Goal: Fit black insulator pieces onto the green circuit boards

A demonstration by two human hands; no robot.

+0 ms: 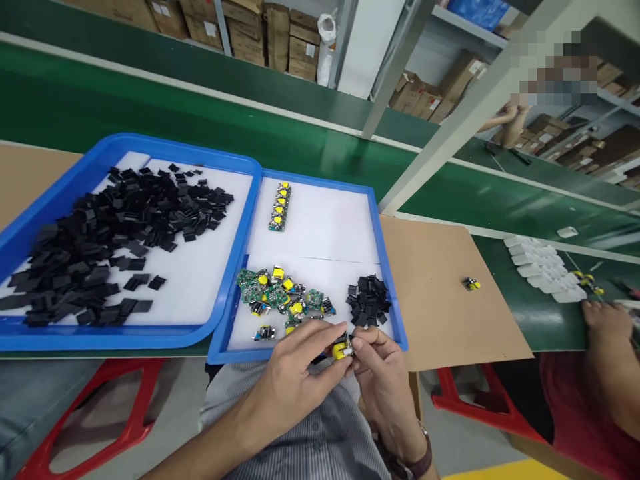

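Observation:
Near the front edge of the smaller blue tray [375, 220], my left hand [305, 367] pinches a small circuit board [342, 349] with a yellow part between thumb and fingers. My right hand [384, 370] is closed at the board's right side, its thumb and fingertips pressed together; what they grip is hidden. Just beyond my hands lies a pile of small black pieces [369, 300]. To its left are several loose green circuit boards [275, 295] with yellow parts. A joined strip of such boards [280, 208] rests farther back in the tray.
A larger blue tray [240, 163] at left holds many black pieces [145, 213]. On the cardboard sheet [430, 267] at right sits a single board [471, 284]. Beyond are white plastic parts [543, 267] and a co-worker's hand [607, 327]. A slanted post [445, 113] rises behind the trays.

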